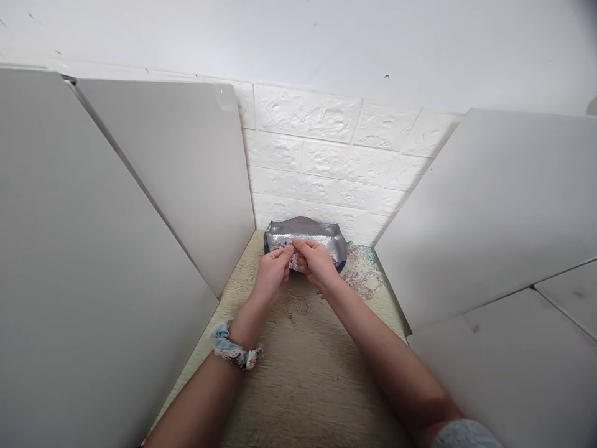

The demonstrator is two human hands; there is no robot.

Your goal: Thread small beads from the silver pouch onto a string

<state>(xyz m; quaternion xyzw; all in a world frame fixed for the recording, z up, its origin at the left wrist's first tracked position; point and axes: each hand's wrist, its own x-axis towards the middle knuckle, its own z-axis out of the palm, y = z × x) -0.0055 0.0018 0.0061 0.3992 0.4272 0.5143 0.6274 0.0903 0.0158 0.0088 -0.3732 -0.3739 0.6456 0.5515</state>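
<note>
My left hand (273, 272) and my right hand (319, 261) meet fingertip to fingertip, both closed in a pinch. What they hold between the fingers is too small to make out. Just behind and below them, an open silver-lined pouch (305, 227) stands against the wall, with small coloured beads (278, 243) inside. Part of the pouch is hidden by my hands. On the table under my hands lies a loose strand of clear beads (297, 305).
Several bead strands (364, 281), pinkish and teal, lie to the right of the pouch on the wooden table (317, 373). White panels stand on the left (181, 162) and right (494, 205). A white brick-pattern wall (321, 155) closes off the back.
</note>
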